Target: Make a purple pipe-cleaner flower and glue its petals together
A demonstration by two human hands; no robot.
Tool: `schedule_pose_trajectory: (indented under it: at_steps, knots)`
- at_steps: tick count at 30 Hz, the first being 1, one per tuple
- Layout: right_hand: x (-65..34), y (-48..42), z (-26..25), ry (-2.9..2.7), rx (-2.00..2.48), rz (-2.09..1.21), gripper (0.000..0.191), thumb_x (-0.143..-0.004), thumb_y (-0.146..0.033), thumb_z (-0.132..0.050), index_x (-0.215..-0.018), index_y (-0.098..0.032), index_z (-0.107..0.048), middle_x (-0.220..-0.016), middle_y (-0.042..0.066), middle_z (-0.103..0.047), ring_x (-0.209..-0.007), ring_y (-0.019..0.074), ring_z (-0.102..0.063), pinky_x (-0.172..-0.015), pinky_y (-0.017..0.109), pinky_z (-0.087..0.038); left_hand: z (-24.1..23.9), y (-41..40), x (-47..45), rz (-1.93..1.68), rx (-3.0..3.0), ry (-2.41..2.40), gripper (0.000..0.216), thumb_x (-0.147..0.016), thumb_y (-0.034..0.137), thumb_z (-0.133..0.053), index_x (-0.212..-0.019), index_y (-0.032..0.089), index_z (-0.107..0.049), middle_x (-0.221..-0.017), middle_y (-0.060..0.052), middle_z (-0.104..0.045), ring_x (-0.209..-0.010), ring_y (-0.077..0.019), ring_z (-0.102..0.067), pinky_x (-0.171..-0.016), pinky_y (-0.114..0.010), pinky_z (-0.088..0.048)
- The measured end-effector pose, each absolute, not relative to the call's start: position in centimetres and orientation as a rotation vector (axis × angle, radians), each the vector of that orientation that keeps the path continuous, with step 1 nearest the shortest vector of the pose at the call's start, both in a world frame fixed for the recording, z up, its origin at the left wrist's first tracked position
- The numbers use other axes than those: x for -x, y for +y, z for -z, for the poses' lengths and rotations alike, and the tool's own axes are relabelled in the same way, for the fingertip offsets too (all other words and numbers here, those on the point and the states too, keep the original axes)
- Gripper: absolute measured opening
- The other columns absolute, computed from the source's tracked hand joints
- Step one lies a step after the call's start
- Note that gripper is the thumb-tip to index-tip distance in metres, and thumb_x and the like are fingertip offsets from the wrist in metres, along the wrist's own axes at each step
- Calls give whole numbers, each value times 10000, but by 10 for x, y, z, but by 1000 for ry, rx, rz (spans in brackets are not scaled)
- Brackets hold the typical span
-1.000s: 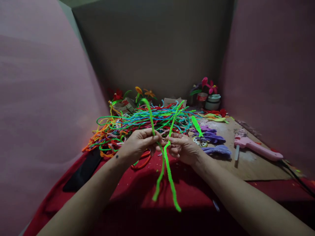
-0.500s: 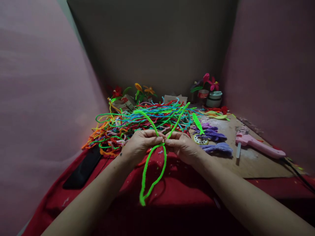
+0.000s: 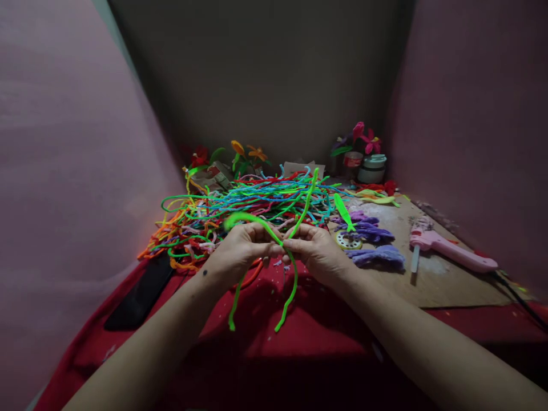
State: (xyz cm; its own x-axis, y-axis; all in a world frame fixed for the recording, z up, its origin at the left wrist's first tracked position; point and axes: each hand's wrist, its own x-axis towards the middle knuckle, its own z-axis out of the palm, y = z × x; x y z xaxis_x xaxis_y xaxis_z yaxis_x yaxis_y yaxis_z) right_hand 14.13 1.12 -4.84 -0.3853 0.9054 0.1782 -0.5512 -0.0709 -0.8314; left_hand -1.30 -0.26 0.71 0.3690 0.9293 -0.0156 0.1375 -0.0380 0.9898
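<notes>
In the head view, the left hand [image 3: 248,245] and right hand [image 3: 317,251] pinched the green stems [image 3: 308,202] between close-set fingertips, two ends rising above the grip and two hanging below. Beyond the grip lay a coloured pile [image 3: 269,200]; the phone [image 3: 139,297] was to its left, purple bundles [image 3: 379,257] and a glue gun [image 3: 456,252] to its right.

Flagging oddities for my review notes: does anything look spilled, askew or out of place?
Untidy: pale crumbs lie scattered on the red cloth under the held green stems, and whitish patches mark the brown board, perhaps residue. Grey shreds show at one end of the pink glue gun, perhaps stray lint. Nothing looks broken.
</notes>
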Motion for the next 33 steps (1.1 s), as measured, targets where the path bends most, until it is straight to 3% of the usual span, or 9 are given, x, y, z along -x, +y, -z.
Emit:
schedule_pose_trajectory:
  at_steps: [6,11,14,25,33]
  knots:
    - [-141,11,48,-1020,495,-1714,163,-608,-186,-716,-727,-123,-624,-644,10,-627,-528,115,-600,-532,243,-500,-1,-1,13,-909,-1386,1023,154,-624,186,-698,-755,125,-648,-635,3,-601,-544,-79,-508,-519,-193,-368]
    - [-143,9,47,-1027,512,-1790,191,-605,-158,-715,-765,-113,-622,-650,38,-656,-594,150,-635,-581,284,-521,3,3,17,-997,-1208,1016,168,-633,207,-704,-772,139,-636,-618,8,-611,-509,-83,-540,-495,-191,-397]
    - [-143,8,47,-1059,579,-1823,161,-619,-169,-707,-725,-103,-606,-593,43,-651,-516,141,-620,-512,255,-501,3,5,18,-1042,-1135,968,187,-617,184,-725,-776,137,-638,-669,-5,-636,-563,-96,-581,-545,-198,-445]
    - [-143,7,42,-1019,553,-1903,138,-663,-176,-654,-756,-94,-594,-583,56,-662,-434,151,-611,-439,246,-496,9,8,18,-1084,-830,838,131,-660,40,-657,-756,116,-611,-628,-18,-599,-486,-69,-552,-426,-147,-452]
    - [-142,6,45,-1089,471,-1906,79,-699,-154,-618,-748,-95,-601,-651,71,-672,-505,142,-624,-485,248,-522,24,7,11,-1033,-992,841,131,-671,157,-687,-740,103,-590,-557,0,-559,-444,-65,-520,-404,-150,-430]
